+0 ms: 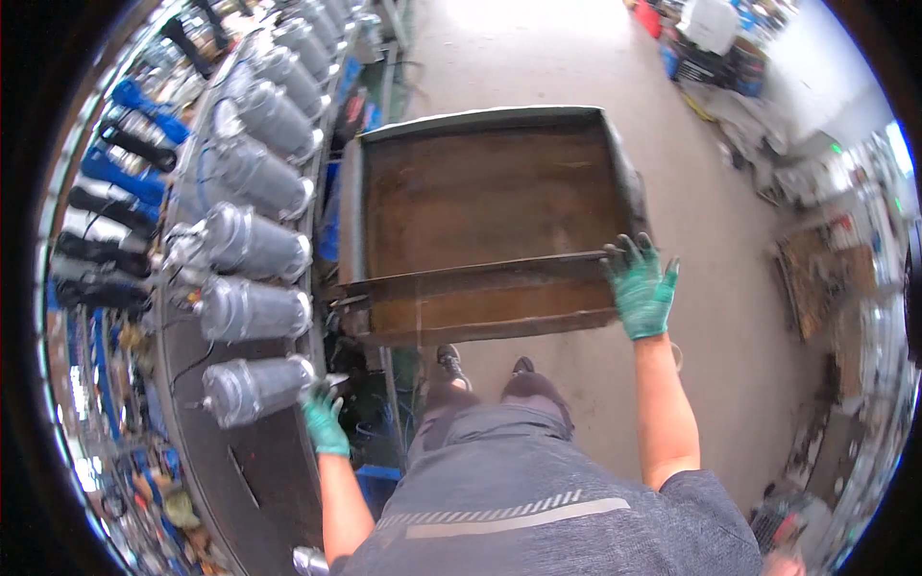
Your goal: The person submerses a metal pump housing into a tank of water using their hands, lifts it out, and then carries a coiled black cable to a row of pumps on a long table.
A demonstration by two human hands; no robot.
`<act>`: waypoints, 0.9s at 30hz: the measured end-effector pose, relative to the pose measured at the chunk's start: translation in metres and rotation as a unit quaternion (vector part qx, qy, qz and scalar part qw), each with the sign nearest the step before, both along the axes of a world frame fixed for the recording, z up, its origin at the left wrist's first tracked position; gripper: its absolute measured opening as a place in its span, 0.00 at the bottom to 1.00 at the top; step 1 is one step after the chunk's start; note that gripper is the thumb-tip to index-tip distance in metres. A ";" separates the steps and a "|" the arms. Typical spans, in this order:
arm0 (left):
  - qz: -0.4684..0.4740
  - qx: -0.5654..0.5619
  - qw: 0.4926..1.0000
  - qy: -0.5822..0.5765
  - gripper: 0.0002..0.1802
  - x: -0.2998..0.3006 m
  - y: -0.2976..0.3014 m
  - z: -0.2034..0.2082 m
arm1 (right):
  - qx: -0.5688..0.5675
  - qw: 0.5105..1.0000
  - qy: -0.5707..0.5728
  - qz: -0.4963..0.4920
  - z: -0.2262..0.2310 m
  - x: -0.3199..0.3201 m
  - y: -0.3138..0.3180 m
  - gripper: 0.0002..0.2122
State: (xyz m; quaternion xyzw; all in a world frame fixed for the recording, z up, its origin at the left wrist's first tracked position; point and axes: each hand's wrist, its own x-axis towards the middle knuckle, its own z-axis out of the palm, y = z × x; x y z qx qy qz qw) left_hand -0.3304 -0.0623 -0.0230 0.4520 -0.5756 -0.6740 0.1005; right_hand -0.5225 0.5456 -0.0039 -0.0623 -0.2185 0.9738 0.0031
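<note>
We see both hands in green gloves. The right hand (642, 288) grips the near right corner of a large rusty metal tray (480, 192), fingers (624, 254) curled over its front rim; the tray sits at about twelve o'clock from the person's body, tilted with its open face toward us, above the concrete floor (711, 230). Its left side lies just beside the edge of a long workbench (259, 461) that runs from seven o'clock up to eleven o'clock.

The left hand (325, 420) reaches out at about nine o'clock and rests on the end of the nearest grey metal cylinder (252, 389), fingers spread against its rim; we cannot tell whether it actually clasps it. That cylinder is the closest in a row of similar cylinders (254, 173) lying side by side on the bench, receding toward eleven o'clock. Beyond them, at ten o'clock, blue and black tubular parts (115, 182) are lined up.

Below the tray we see the person's shoes (523, 366) on the floor, and clutter (816, 278) lies along the wall at two to three o'clock.
</note>
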 end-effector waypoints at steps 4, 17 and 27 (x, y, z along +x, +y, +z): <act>-0.187 0.346 0.860 0.325 0.45 -0.013 0.001 0.044 | -0.070 0.997 0.030 -0.007 0.064 0.055 -0.029 0.37; -0.160 0.440 0.742 0.480 0.51 -0.121 0.038 0.144 | 0.073 0.996 0.038 0.040 -0.009 0.114 -0.054 0.41; -0.152 -0.018 0.870 0.470 0.43 -0.057 -0.072 0.206 | 0.444 0.764 -0.463 0.068 -0.176 0.249 0.003 0.26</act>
